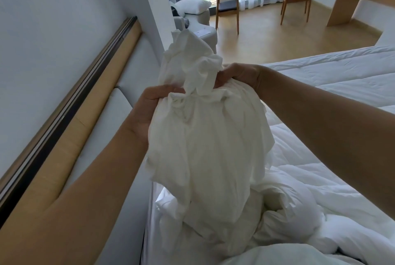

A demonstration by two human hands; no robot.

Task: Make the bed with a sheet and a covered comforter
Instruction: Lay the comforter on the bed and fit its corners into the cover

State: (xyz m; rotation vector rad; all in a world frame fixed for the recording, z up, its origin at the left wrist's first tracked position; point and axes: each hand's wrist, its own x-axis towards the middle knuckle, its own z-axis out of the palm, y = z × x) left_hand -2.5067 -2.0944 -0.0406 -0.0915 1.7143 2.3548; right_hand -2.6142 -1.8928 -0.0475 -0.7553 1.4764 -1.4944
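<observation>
Above the bed [333, 76], left hand [145, 113] and right hand [239, 74] clutch a cover [209, 147] (stuffed).

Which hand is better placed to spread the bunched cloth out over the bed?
Probably the right hand: it grips the cloth on the bed side; the left hand holds it by the headboard.

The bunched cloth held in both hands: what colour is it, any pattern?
The bunched cloth is plain white, no pattern; head view shows it.
</observation>
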